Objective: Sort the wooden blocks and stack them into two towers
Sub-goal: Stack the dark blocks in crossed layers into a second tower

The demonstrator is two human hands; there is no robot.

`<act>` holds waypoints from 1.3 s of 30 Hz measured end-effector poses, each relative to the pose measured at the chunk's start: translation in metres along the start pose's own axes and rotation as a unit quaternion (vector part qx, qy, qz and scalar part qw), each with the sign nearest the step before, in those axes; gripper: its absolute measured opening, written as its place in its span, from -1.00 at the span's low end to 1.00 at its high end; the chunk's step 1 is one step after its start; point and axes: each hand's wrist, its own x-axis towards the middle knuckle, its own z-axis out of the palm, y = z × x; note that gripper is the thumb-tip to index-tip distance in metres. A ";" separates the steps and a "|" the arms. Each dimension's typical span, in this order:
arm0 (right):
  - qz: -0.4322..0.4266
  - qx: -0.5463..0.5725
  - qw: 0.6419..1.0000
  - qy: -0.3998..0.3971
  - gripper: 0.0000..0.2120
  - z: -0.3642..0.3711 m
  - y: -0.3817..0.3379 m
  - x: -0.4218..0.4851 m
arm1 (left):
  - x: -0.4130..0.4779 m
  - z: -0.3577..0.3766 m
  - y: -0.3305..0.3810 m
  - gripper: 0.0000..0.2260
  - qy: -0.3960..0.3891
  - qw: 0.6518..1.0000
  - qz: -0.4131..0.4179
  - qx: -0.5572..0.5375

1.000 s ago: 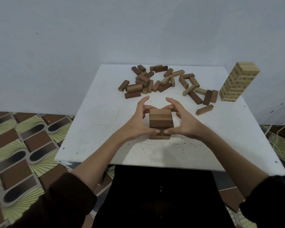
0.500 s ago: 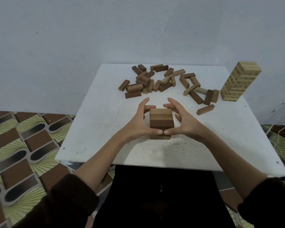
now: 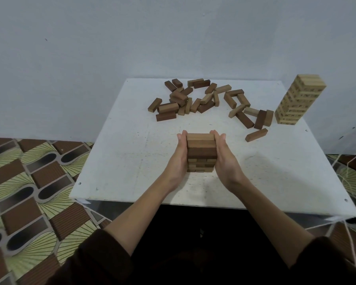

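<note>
While loose blocks [image 3: 168, 108] are waiting near the tall pale tower [image 3: 299, 99], left hand [image 3: 178, 159] and right hand [image 3: 226, 161] are pressing flat against the short dark tower [image 3: 201, 153].

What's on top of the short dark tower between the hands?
Nothing lies on the short brown wooden block tower; its top is bare. The left hand and right hand, pressed flat, hide its sides.

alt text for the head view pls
The left hand and right hand press flat against the sides of a short dark block tower on a white table. Loose blocks lie scattered beyond it; a taller light tower stands far right.
</note>
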 end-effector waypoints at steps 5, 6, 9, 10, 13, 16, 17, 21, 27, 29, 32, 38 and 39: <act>0.003 -0.003 1.000 0.013 -0.36 0.002 0.002 0.000 | -0.001 -0.002 -0.001 -0.49 -0.007 1.000 -0.015 0.006; 0.005 0.000 1.000 0.014 -0.35 0.002 0.002 -0.001 | -0.004 -0.001 0.000 -0.49 0.010 0.999 -0.012 0.036; 0.009 -0.003 1.000 0.014 -0.37 0.000 0.001 -0.001 | -0.012 -0.004 0.000 -0.51 0.022 0.993 0.023 0.118; 0.009 -0.008 1.000 0.009 -0.39 -0.001 0.000 -0.001 | -0.014 -0.006 -0.001 -0.51 0.013 0.992 0.030 0.119; -0.006 -0.045 0.999 -0.021 -0.33 -0.005 -0.004 -0.002 | -0.010 -0.012 0.000 -0.47 -0.037 0.990 0.013 0.133; -0.008 -0.078 0.994 -0.078 -0.13 -0.020 -0.004 -0.002 | 0.000 -0.026 -0.002 0.11 -0.085 0.986 0.036 0.138; -0.008 -0.088 0.992 -0.087 -0.07 -0.025 -0.005 -0.002 | 0.003 -0.030 -0.002 0.20 -0.091 0.980 0.042 0.170; -0.035 -0.169 0.979 -0.107 0.07 -0.039 -0.009 0.002 | 0.017 -0.042 -0.007 0.13 -0.090 0.965 0.066 0.239; -0.040 -0.237 0.963 -0.123 0.04 -0.041 -0.018 0.013 | 0.029 -0.047 -0.008 0.03 -0.076 0.963 0.077 0.248; -0.044 -0.238 0.963 -0.120 0.04 -0.040 -0.019 0.014 | 0.029 -0.046 -0.009 0.02 -0.073 0.964 0.083 0.242; -0.047 -0.229 0.965 -0.116 0.04 -0.039 -0.020 0.015 | 0.030 -0.046 -0.011 0.02 -0.071 0.966 0.084 0.233; -0.039 -0.217 0.969 -0.111 0.03 -0.037 -0.017 0.016 | 0.029 -0.043 -0.010 0.00 -0.058 0.970 0.076 0.225; -0.039 -0.216 0.970 -0.109 0.03 -0.036 -0.017 0.017 | 0.029 -0.043 -0.010 0.00 -0.059 0.970 0.075 0.225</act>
